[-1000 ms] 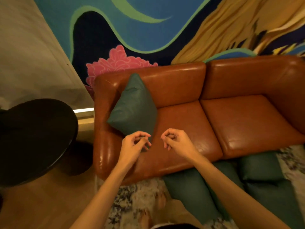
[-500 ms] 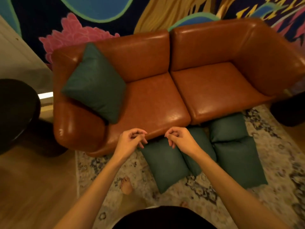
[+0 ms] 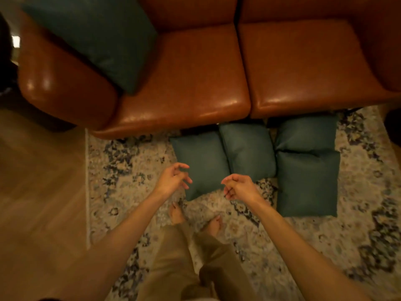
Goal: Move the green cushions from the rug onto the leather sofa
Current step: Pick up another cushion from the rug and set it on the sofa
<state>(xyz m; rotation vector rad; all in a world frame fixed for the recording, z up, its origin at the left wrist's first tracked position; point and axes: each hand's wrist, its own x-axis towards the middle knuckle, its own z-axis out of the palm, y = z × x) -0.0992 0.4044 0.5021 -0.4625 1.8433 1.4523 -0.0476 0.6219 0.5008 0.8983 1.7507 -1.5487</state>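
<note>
Warm, dim light falls on a wood plank floor (image 3: 41, 192) filling the left of the frame. At the upper left edge sits a dark shape (image 3: 5, 61), perhaps a side table, beside a small bright patch (image 3: 16, 41).

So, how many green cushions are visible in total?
5. The sofa cushion leans in the leather sofa's left corner; four lie on the rug: left cushion, middle cushion, far-right cushion, near-right cushion. Others may be hidden.

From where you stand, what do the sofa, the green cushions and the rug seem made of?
Sofa: leather or a look-alike, glossy; bright highlights along the seat edge. Green cushions: smooth fabric, faint sheen, soft creases; weave too blurred to tell. Rug: matt textile with a faded floral pattern, probably short pile.
</note>
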